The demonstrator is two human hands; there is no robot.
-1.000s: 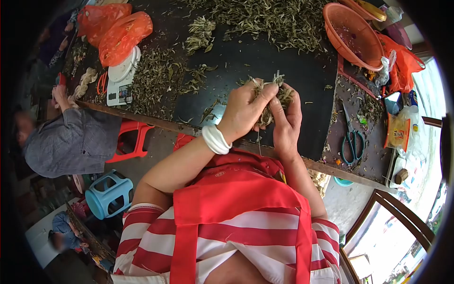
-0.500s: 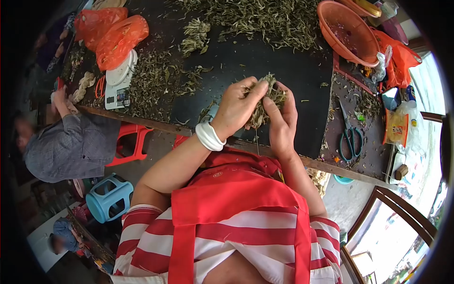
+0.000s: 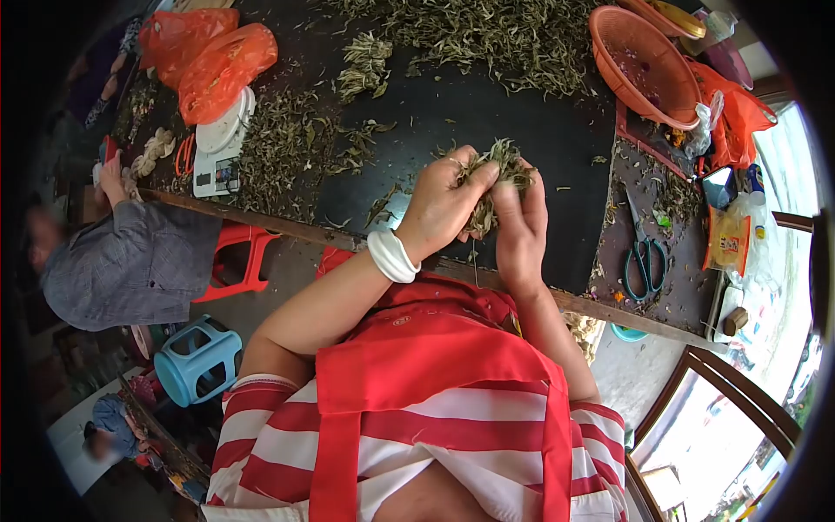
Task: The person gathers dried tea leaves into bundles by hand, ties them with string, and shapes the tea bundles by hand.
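Note:
A bundle of dried leaves is held between both hands above the near edge of a dark mat. My left hand wraps round its left side, thumb across the front, with a white band on the wrist. On the bundle's right side, my right hand presses with its fingers; its thumb is blurred. A thin string hangs below the bundle. Another leaf bundle lies at the mat's upper left, beside a large heap of loose leaves.
Scissors and an orange basket are on the right. At the left are a white scale, red plastic bags and more loose leaves. Another person sits at the far left, near a red stool.
The bundle has been turned a little between my hands, its leafy top now fanned out more. My right thumb has shifted across its front. The camera view has moved slightly.

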